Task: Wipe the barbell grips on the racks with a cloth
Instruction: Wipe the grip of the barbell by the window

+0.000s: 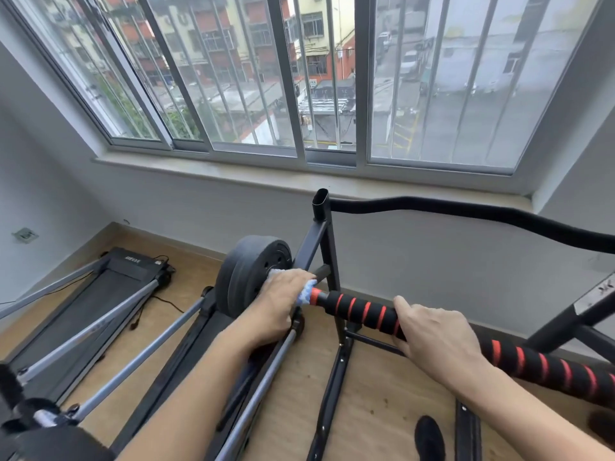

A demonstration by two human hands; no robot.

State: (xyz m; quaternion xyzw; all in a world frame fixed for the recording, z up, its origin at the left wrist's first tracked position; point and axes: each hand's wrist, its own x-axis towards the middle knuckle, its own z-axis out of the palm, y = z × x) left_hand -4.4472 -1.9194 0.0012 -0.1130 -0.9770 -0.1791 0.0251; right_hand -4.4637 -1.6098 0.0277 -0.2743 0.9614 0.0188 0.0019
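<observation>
Your left hand (283, 294) is clamping the cloth (307, 291) round the barbell grip (362, 312) by the weight plate (253, 277) — your right hand (436, 341) is curling round the grip too.

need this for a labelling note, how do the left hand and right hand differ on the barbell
The left hand grips a pale blue cloth around the bar's end beside the weight plate; the right hand grips the black and red grip bare, with no cloth. The left hand sits farther from the camera, the right nearer. Both are curled round the same barbell.
</observation>
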